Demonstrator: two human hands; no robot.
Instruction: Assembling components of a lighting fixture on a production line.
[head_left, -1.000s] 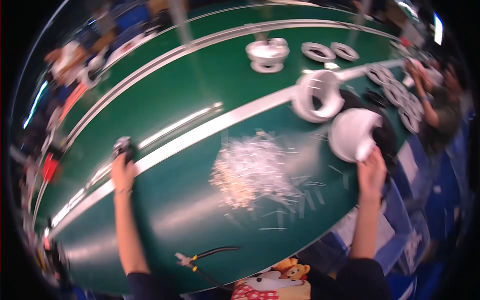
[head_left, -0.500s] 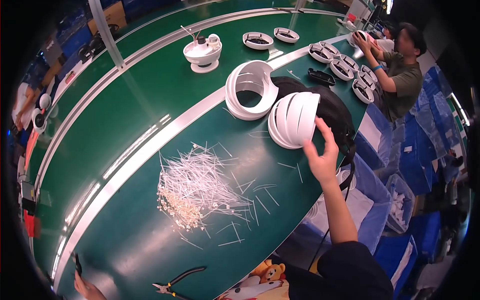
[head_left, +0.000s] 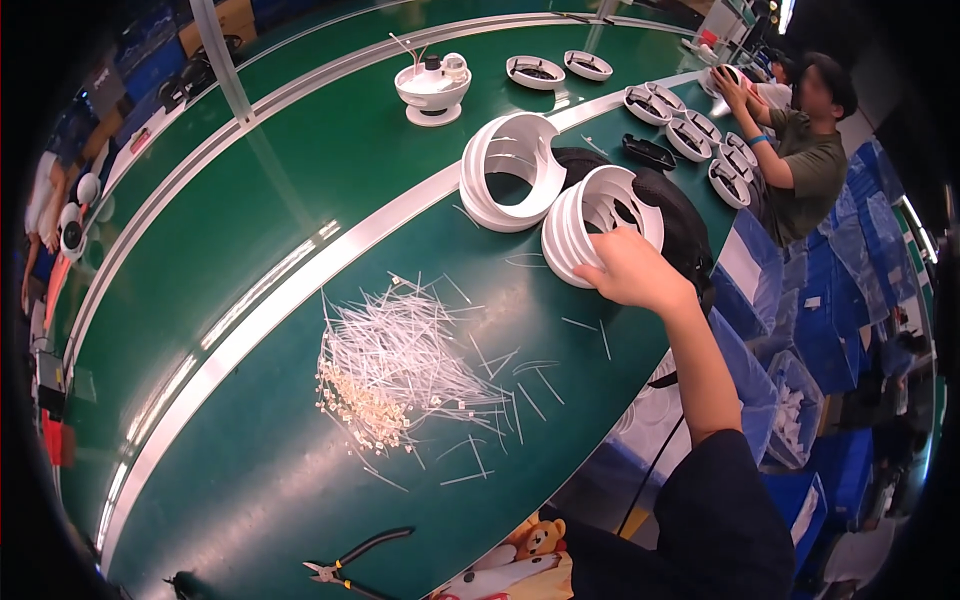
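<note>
My right hand (head_left: pixel 640 270) grips the near rim of a white plastic ring-shaped housing (head_left: pixel 566 243), its thumb on the outer wall. The fingertips are partly hidden by the rim. The housing stands tilted, its open side showing, on the green table. Touching or close beside it on the left stands a second white ring housing (head_left: pixel 480 190). A black mesh-like item (head_left: pixel 680 215) lies behind and right of the held one. My left hand is out of view; a small dark object (head_left: pixel 183 583) shows at the bottom left edge.
A heap of white cable ties (head_left: pixel 395 340) with small cream connectors (head_left: pixel 365 410) lies mid-table. Black-handled cutters (head_left: pixel 350 560) lie at the front edge. White oval shells (head_left: pixel 688 138) stand far right near a co-worker (head_left: pixel 815 150). A white bowl-shaped unit (head_left: pixel 432 90) sits beyond; blue bins (head_left: pixel 745 370) stand right.
My right hand has closed on the nearer housing, which has turned so its opening now shows. My left hand, with a dark tool, has dropped out of view at lower left.
</note>
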